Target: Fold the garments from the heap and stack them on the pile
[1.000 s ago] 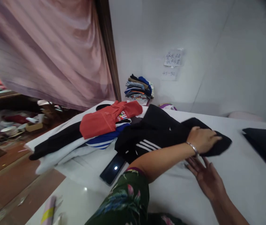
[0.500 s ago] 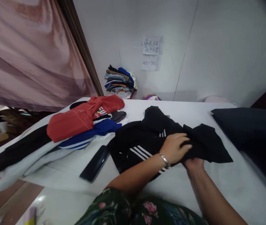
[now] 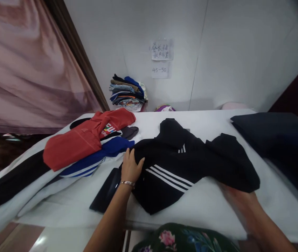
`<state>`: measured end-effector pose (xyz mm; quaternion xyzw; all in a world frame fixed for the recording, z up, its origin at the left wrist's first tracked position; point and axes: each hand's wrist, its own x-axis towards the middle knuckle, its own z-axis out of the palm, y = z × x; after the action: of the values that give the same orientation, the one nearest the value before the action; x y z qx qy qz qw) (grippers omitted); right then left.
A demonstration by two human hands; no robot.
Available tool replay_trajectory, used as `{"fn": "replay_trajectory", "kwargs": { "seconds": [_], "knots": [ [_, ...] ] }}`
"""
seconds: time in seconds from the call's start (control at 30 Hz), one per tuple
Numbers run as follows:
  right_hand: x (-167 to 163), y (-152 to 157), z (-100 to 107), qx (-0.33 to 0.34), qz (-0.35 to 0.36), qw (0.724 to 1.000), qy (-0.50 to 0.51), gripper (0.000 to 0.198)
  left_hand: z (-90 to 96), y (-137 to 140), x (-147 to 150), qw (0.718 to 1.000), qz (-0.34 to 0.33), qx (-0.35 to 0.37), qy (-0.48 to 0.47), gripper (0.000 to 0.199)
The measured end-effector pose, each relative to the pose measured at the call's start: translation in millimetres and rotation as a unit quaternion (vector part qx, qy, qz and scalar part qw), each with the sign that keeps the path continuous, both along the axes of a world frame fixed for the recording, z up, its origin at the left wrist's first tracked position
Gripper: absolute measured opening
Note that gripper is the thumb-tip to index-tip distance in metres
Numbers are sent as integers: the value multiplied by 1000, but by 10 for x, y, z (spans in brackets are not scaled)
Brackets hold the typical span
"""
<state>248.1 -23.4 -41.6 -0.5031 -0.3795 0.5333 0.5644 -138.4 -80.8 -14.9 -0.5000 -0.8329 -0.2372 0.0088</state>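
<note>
A black sweatshirt [image 3: 172, 168] with white stripes and a small white logo lies spread on the white table [image 3: 209, 213]. My left hand [image 3: 132, 167] rests on its left edge, fingers apart and thumb out to the side. At the garment's right end, my right hand [image 3: 243, 198] reaches under the black cloth; its fingers are hidden there. Close by my left wrist is a dark phone [image 3: 104, 194], partly covered by my forearm.
Left on the table is a loose heap with a red garment [image 3: 72, 143], a blue striped one [image 3: 85, 162], and black and white ones. Dark folded cloth [image 3: 275, 133] lies at the right. A clothes stack [image 3: 127, 92] stands beyond the far edge, below wall papers [image 3: 161, 50].
My left hand has moved left from the sweatshirt's middle to its left edge. My right hand has shifted right and lower. The sweatshirt is now spread flatter and wider.
</note>
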Motion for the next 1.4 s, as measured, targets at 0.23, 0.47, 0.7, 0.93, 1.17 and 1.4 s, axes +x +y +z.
{"fn": "replay_trajectory", "kwargs": {
  "seconds": [0.23, 0.47, 0.7, 0.93, 1.17, 1.4],
  "knots": [
    [705, -438, 352, -141, 191, 929, -286, 8, -59, -34, -60, 995, -10, 25, -98, 79],
    [-237, 285, 980, 22, 256, 953, -161, 39, -82, -24, -54, 995, -26, 44, -84, 82],
    [-1357, 1210, 577, -47, 284, 937, -197, 29, -60, -73, -9, 994, -16, -7, -109, 89],
    [-1529, 1241, 935, 23, 263, 959, -101, 14, -138, -73, -78, 993, -43, 22, -105, 85],
    [-627, 1555, 2120, 194, 65, 978, 49, 23, -43, 31, -48, 986, -87, 91, -107, 88],
    [53, 1177, 2370, 267, 0, 961, 69, 42, -4, 175, 131, 930, -106, 38, -350, 98]
  ]
}}
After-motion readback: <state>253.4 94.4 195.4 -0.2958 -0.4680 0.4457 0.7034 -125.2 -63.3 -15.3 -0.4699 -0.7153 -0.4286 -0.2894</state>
